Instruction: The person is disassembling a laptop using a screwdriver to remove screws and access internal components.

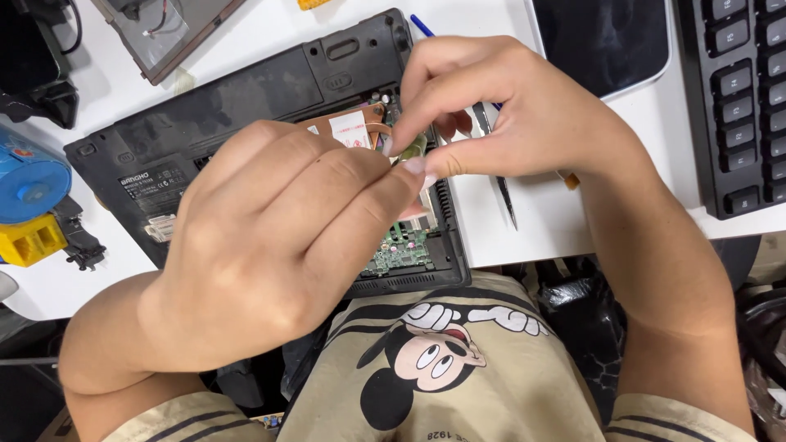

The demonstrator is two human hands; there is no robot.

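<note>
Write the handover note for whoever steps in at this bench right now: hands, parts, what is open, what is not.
Left hand: fingertips meet the right hand's over the opened laptop; what they pinch is too small to tell.
Right hand: holds tweezers, tips pointing toward the table edge.
Black laptop lies bottom up on the white table, cover off at the near corner, green circuit board and copper heat pipe exposed.
Rest of the laptop's base is still closed.
Separate keyboard at right.

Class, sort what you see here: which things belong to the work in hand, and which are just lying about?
In use: left hand, right hand, small part pinched between their fingertips, opened black laptop, green circuit board.

Lying about: tweezers, black keyboard, tablet, blue pen, blue and yellow tool.
</note>
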